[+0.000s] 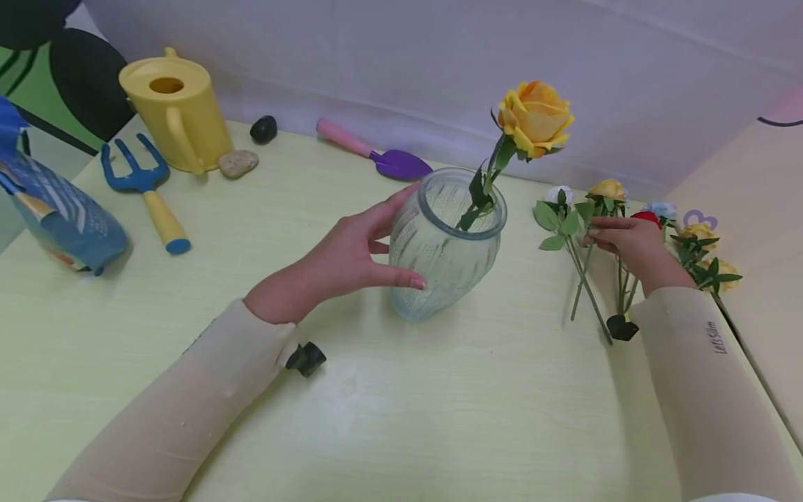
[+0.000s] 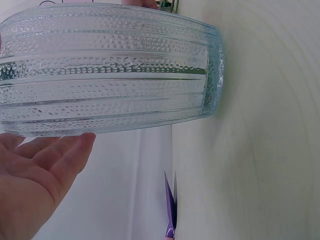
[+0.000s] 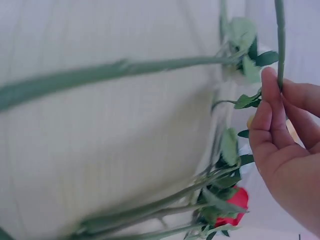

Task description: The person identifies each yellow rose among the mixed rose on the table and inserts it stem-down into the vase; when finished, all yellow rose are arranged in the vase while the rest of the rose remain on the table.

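My left hand [image 1: 351,254] grips the side of a ribbed clear glass vase [image 1: 439,258], thumb in front and fingers behind. The vase leans a little; its textured side [image 2: 110,70] fills much of the left wrist view. One yellow-orange rose [image 1: 536,118] stands in it, bloom above the rim. At the right, my right hand [image 1: 636,251] pinches a green flower stem [image 3: 280,45] between thumb and fingers. A yellow rose [image 1: 607,189] shows just beyond that hand. Around it lie a white flower [image 1: 558,194], a red rose [image 3: 234,206] and a pale blue flower [image 1: 661,208].
Along the back are a yellow watering can [image 1: 169,118], a stone [image 1: 238,164], a black stone [image 1: 263,130] and a purple trowel [image 1: 401,164]. A blue hand fork [image 1: 141,181] and a blue bag [image 1: 69,216] lie left. More yellow roses [image 1: 721,272] lie far right.
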Demonstrator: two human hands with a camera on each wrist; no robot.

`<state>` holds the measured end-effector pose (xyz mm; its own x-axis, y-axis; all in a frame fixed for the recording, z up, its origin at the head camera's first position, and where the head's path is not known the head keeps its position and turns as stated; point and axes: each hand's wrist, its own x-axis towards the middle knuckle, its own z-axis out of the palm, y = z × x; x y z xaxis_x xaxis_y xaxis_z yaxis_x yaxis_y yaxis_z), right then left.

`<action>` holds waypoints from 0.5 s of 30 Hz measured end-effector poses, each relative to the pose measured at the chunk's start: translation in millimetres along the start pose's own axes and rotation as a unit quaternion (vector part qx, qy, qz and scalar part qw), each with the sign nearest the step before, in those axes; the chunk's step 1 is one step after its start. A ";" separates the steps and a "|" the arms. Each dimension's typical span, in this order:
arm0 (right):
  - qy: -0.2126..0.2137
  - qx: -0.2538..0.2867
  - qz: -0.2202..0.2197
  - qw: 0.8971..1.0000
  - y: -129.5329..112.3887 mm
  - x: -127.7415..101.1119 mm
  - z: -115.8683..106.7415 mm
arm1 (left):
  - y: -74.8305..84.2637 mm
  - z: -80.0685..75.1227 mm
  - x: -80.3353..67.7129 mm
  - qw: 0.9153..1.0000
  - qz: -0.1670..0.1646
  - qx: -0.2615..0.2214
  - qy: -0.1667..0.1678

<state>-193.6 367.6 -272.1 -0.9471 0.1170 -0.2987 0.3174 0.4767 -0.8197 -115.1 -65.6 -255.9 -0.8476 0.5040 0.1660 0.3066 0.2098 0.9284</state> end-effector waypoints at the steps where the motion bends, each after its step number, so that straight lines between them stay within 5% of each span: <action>1: 0.004 0.015 -0.003 1.000 -2.9 -1.5 0.1 | 0.1 -0.1 0.1 1.000 0.000 0.000 0.001; 8: 0.014 0.173 -0.027 0.985 -32.7 -17.8 5.8 | 0.7 -0.1 -0.4 1.000 -0.002 0.002 0.003; 10: 0.011 0.237 -0.044 0.970 -42.9 -23.9 7.3 | 0.7 -0.1 -0.7 1.000 -0.003 0.001 0.004; 15: 0.007 0.387 -0.099 0.917 -67.8 -38.6 10.0 | -0.2 0.1 -0.3 1.000 -0.001 0.000 0.005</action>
<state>-178.1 322.1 -209.8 -0.9884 0.1094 -0.1052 0.0722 -0.2711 -0.9598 -114.9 -65.7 -256.1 -0.8523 0.4957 0.1670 0.3050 0.2115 0.9286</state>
